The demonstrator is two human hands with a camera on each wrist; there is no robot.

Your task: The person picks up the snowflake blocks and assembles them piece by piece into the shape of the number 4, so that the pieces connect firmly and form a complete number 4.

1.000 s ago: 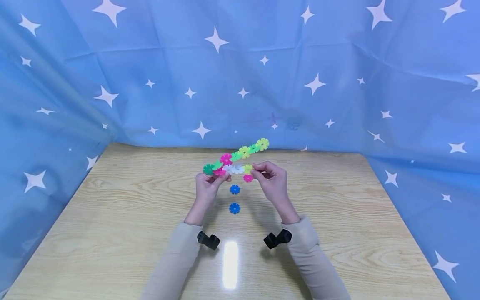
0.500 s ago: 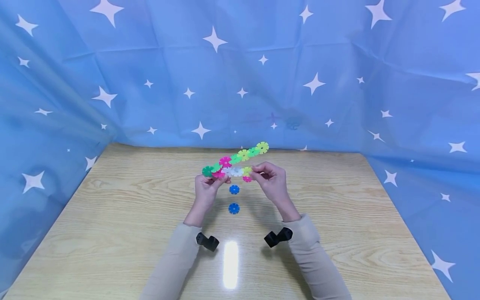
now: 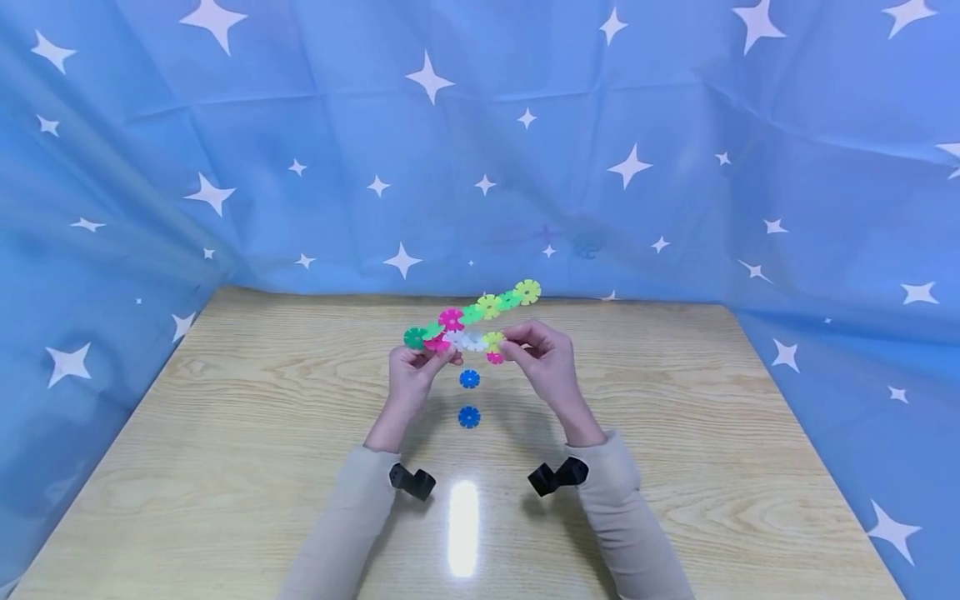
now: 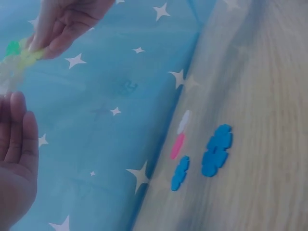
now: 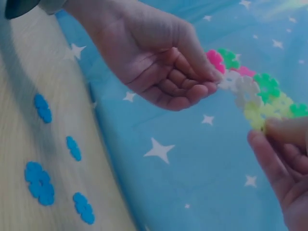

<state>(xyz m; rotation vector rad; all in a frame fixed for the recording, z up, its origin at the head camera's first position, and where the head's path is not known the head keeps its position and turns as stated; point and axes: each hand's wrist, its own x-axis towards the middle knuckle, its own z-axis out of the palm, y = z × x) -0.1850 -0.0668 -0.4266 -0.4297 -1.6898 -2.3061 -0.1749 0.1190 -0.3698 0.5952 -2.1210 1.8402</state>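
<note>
So the joined discs (image 3: 472, 315) are up over the table (image 3: 225, 467), with the left hand (image 3: 411, 379) near their left end, the right hand (image 3: 542, 358) at the right end of the nearer row, and the farther row angling off behind to the right. In front of that, between the wrists, a far disc (image 3: 469, 379) and a near disc (image 3: 469, 417) sit on the tabletop, one behind the other, while the backdrop (image 3: 480, 133) hangs behind and along both sides.
</note>
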